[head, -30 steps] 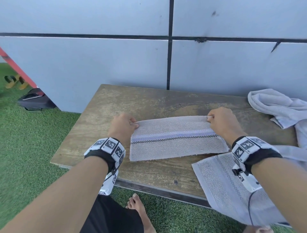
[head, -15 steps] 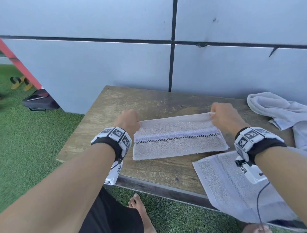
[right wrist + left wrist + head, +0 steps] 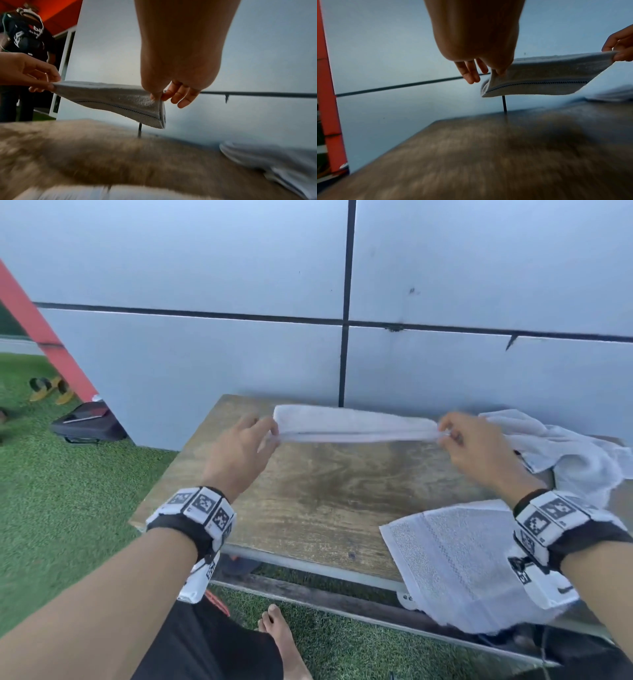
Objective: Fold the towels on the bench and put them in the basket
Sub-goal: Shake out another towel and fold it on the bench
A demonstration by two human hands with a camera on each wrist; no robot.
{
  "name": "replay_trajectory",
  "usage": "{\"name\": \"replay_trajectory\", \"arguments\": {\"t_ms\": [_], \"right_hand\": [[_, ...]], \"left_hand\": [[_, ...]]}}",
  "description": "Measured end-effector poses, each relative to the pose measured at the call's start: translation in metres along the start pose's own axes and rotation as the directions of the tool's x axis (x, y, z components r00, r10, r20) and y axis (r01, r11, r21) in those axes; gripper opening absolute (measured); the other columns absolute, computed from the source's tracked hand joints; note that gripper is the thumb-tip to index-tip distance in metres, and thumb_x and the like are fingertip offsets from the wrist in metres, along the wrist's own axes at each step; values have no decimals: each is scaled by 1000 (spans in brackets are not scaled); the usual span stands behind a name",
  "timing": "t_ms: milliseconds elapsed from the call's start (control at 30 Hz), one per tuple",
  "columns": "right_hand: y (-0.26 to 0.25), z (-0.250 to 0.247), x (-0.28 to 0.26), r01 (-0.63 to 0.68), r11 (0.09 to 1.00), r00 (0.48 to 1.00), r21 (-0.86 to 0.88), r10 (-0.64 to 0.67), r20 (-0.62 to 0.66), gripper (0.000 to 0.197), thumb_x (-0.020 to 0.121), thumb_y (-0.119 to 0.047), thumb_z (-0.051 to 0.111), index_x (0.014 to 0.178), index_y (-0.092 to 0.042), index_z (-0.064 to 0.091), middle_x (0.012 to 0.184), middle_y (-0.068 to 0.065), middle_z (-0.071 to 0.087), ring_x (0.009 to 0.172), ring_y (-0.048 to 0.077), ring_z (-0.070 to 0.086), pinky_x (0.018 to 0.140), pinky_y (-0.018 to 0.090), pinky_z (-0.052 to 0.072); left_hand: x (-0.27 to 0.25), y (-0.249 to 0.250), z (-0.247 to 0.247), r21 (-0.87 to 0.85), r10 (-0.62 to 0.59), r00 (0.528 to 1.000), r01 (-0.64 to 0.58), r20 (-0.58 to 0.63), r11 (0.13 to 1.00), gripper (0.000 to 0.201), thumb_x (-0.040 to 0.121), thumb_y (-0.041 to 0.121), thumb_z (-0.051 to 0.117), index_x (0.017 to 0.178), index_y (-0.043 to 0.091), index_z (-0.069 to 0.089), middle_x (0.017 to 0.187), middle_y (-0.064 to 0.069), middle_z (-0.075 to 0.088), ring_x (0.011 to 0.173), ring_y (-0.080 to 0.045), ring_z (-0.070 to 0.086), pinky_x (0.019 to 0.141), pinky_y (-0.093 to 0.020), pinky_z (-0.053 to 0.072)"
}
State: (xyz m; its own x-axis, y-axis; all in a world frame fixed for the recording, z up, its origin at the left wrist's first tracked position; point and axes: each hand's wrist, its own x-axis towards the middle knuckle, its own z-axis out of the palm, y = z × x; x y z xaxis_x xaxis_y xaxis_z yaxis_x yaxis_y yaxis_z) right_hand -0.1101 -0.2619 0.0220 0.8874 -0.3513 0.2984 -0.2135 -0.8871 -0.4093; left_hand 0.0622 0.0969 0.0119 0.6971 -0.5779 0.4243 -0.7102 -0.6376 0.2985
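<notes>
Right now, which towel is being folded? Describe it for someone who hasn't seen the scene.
Find the wooden bench against the grey wall. The folded towel is stretched in the air above its far edge, pinched between left hand and right hand. The other towels lie on the bench.

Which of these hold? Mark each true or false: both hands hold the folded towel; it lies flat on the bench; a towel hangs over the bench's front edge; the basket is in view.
1. Left hand and right hand both pinch the folded towel: true.
2. It lies flat on the bench: false, it is held above it.
3. A flat towel overhangs the bench's front edge: true.
4. The basket is visible: false, none shows.
</notes>
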Motion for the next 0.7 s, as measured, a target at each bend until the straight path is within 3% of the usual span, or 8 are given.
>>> {"name": "replay_trajectory", "arguments": {"t_ms": [67, 100, 167, 233, 300, 467, 600, 700], "right_hand": [[11, 19, -29, -81, 994, 965, -77, 98, 244, 27, 84, -9, 68, 89, -32, 55, 81, 0, 66, 76, 25, 61, 72, 39, 52], [14, 29, -41, -115, 985, 928, -132, 154, 340, 28, 83, -11, 67, 90, -34, 53, 86, 0, 67, 80, 25, 62, 75, 39, 54], [17, 43, -60, -187, 973, 909, -137, 225, 352, 19, 84, -13, 62, 96, -27, 55, 89, 1, 65, 85, 27, 62, 79, 40, 53], [15, 53, -68, -276, 957, 924, -88, 289, 251, 8, 89, -16, 57, 98, -17, 56, 86, 1, 60, 83, 28, 58, 79, 39, 51], [9, 61, -69, -323, 939, 914, -122, 342, 216, 15, 95, -23, 52, 89, -10, 56, 81, 3, 59, 80, 27, 57, 75, 40, 51], [3, 69, -65, -388, 914, 894, -120, 405, 191, 28, 96, -28, 52, 75, -11, 56, 72, 7, 61, 73, 27, 58, 69, 40, 53], [-2, 61, -62, -425, 903, 897, -65, 430, 101, 18, 93, -25, 55, 77, -17, 60, 78, 2, 63, 80, 27, 59, 71, 37, 52], [-2, 51, -59, -426, 902, 900, -72, 431, 63, 15, 90, -28, 56, 77, -21, 59, 78, -2, 63, 79, 24, 59, 66, 33, 46]], "left_hand": [[-32, 0, 20, 27, -95, 973, 91, 212, 995, 17, 92, 28, 63, 108, 24, 60, 102, 2, 50, 79, -27, 58, 64, -37, 48], [-47, 1, 29, 46, -161, 933, 154, 321, 987, 22, 91, 30, 63, 112, 27, 58, 103, 3, 48, 83, -25, 58, 68, -38, 49], [-66, 3, 45, 70, -254, 877, 248, 407, 966, 31, 89, 37, 60, 118, 29, 51, 110, 3, 50, 97, -24, 57, 78, -41, 52], [-71, 8, 54, 72, -337, 868, 334, 365, 940, 35, 92, 42, 57, 121, 24, 51, 115, 1, 53, 108, -24, 52, 88, -44, 51], [-66, 13, 60, 66, -438, 844, 440, 309, 895, 33, 95, 44, 55, 115, 18, 53, 112, 0, 55, 108, -23, 51, 86, -40, 48], [-53, 24, 65, 26, -540, 798, 555, 266, 832, 28, 96, 39, 59, 90, 12, 63, 83, -1, 67, 75, -20, 65, 71, -37, 56], [-47, 21, 65, -48, -559, 795, 584, 236, 810, 40, 94, 31, 64, 60, 13, 50, 54, 0, 52, 49, -18, 49, 53, -29, 44], [-44, 20, 60, -107, -563, 803, 588, 195, 802, 46, 92, 31, 64, 55, 18, 40, 49, 1, 43, 45, -20, 41, 52, -28, 39]]}}
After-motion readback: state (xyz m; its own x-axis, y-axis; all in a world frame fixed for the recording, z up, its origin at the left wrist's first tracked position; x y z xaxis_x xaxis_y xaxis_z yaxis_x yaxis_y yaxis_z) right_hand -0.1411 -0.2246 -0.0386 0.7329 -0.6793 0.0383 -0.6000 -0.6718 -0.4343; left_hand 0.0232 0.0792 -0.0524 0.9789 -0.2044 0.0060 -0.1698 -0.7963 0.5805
